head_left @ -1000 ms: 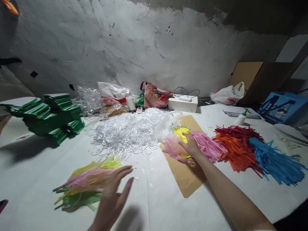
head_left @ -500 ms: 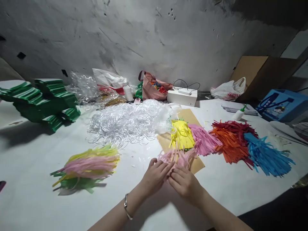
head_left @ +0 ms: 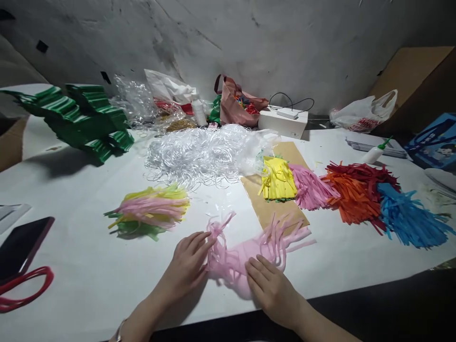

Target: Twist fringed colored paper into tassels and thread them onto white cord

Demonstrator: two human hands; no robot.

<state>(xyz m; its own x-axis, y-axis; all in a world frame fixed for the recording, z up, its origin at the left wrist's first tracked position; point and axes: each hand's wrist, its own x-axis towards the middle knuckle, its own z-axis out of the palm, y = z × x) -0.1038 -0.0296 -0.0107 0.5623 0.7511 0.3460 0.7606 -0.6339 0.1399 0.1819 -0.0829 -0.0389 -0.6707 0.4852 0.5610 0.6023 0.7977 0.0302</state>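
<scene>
So both hands are flat on the pale pink fringed paper [head_left: 233, 261], which lies on the white tabletop [head_left: 89, 266] right between them. The left hand [head_left: 187, 263] has its fingers close together on the paper's left end. The right hand [head_left: 272, 287] has its fingers slightly spread on the near edge. Nothing is pinched. The yellow fringe stack [head_left: 278, 178] sits beyond the right fingers.

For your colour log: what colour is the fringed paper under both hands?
Light pink fringed paper, head view.
</scene>
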